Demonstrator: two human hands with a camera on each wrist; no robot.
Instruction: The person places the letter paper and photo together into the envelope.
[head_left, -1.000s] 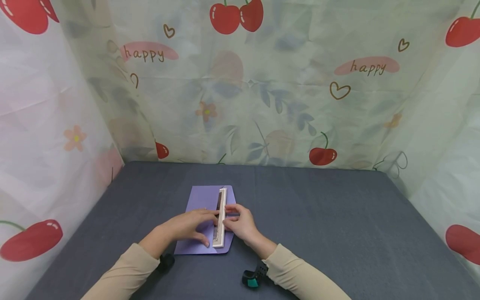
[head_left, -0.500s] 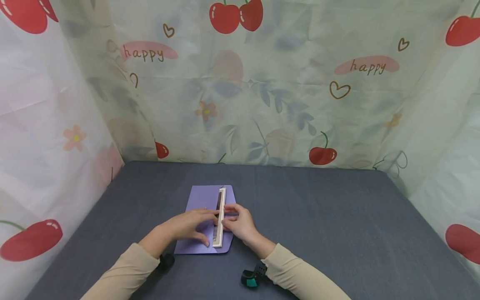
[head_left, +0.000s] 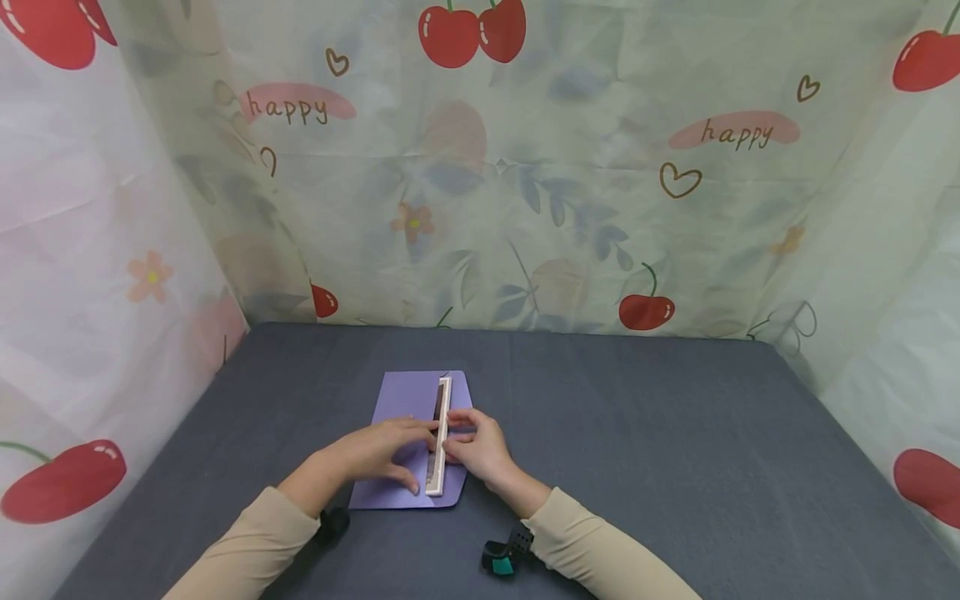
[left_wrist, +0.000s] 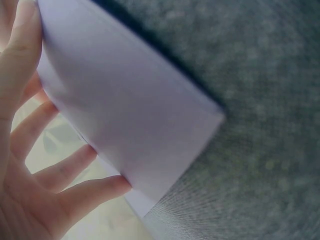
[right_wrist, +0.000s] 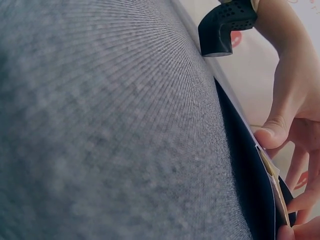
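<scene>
A purple envelope (head_left: 408,392) lies on the dark table, its rounded flap to the right. Out of its mouth shows a narrow strip of a white-bordered card (head_left: 437,475) with a dark picture; the rest is hidden inside. My left hand (head_left: 371,450) rests over the envelope with fingers spread and fairly straight, the fingertips by the card. My right hand (head_left: 487,450) has bent fingers and its thumb at the card's right edge, holding it there. In the right wrist view, the right thumb (right_wrist: 275,131) lies near the envelope's edge.
A dark grey cloth covers the table (head_left: 637,433). Patterned curtains (head_left: 570,167) with cherries stand behind and at both sides. A black wrist device (head_left: 504,557) hangs below the right wrist, and another (head_left: 333,525) shows below the left.
The visible strip of card has narrowed slightly, its right edge shifting a little left with the right fingertips. The left hand and envelope look unmoved.
</scene>
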